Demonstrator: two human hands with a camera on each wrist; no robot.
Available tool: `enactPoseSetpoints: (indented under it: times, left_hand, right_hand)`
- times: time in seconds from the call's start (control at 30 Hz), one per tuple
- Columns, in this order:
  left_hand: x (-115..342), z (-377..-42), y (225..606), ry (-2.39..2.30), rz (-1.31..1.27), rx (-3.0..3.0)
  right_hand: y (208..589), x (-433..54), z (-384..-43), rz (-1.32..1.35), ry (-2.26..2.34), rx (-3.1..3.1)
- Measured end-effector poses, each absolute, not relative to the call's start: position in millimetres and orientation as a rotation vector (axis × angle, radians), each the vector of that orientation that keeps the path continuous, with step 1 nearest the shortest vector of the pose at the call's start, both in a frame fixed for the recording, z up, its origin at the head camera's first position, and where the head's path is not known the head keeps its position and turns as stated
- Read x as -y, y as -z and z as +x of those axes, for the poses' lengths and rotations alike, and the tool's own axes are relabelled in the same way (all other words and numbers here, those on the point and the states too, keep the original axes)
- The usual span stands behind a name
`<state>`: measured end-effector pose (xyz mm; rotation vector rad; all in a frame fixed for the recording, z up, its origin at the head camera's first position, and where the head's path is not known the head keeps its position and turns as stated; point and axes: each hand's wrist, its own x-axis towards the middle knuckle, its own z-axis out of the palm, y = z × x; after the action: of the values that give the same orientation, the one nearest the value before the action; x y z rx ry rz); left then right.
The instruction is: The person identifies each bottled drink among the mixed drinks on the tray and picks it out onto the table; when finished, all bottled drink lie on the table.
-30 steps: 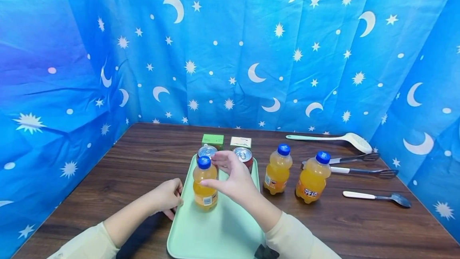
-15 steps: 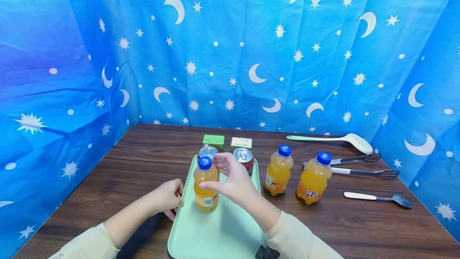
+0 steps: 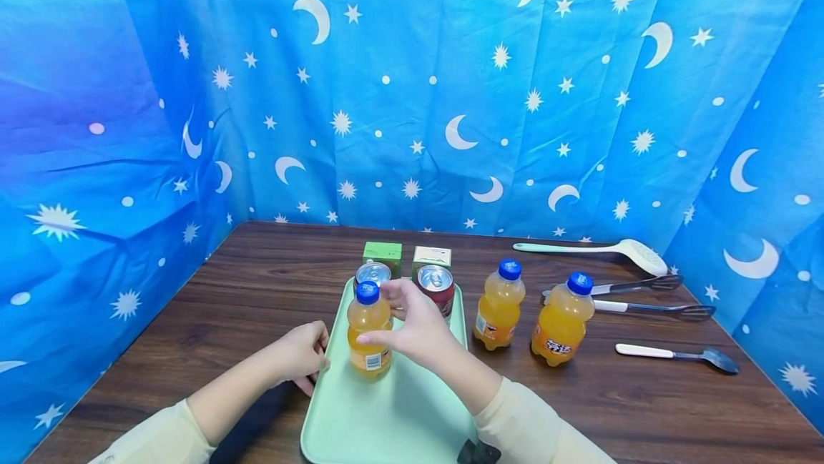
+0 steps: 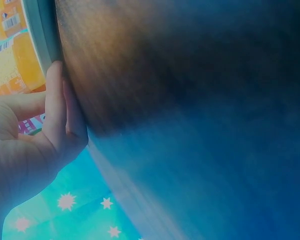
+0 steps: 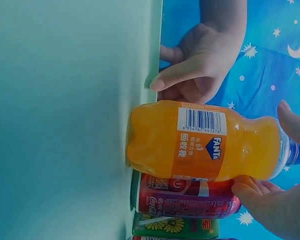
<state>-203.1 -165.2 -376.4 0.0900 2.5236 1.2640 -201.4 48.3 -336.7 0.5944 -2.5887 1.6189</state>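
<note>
An orange Fanta bottle (image 3: pixel 368 335) with a blue cap stands upright on the light green tray (image 3: pixel 386 428). My right hand (image 3: pixel 421 324) is around its upper part, thumb on the near side and fingers behind. In the right wrist view the thumb (image 5: pixel 292 122) is apart from the bottle neck, and the fingertips are right at the bottle's far side. My left hand (image 3: pixel 302 357) holds the tray's left rim, thumb on top and other fingers at the outer side. Two soda cans, a left can (image 3: pixel 373 272) and a red can (image 3: pixel 435 289), stand behind the bottle.
A green carton (image 3: pixel 383 253) and a pale-topped carton (image 3: pixel 432 257) stand behind the cans. Right of the tray are two more orange bottles (image 3: pixel 498 307) (image 3: pixel 561 321). Further right lie a slotted ladle (image 3: pixel 637 255), several dark-headed utensils (image 3: pixel 669 310) and a spoon (image 3: pixel 676 353). A starry curtain (image 3: pixel 412 92) closes off the back.
My right hand has sunk slightly beside the bottle, its fingers a little lower. The bottle, tray and left hand stay where they were.
</note>
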Motion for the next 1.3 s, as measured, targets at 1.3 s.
enactPoseSetpoints:
  times: [1.3]
  left_hand:
    - [165.9,-205.3,379.1,-1.27,0.081,-2.517]
  right_hand:
    - [338.7,-41.9,-203.4,0.616,-1.684,2.603]
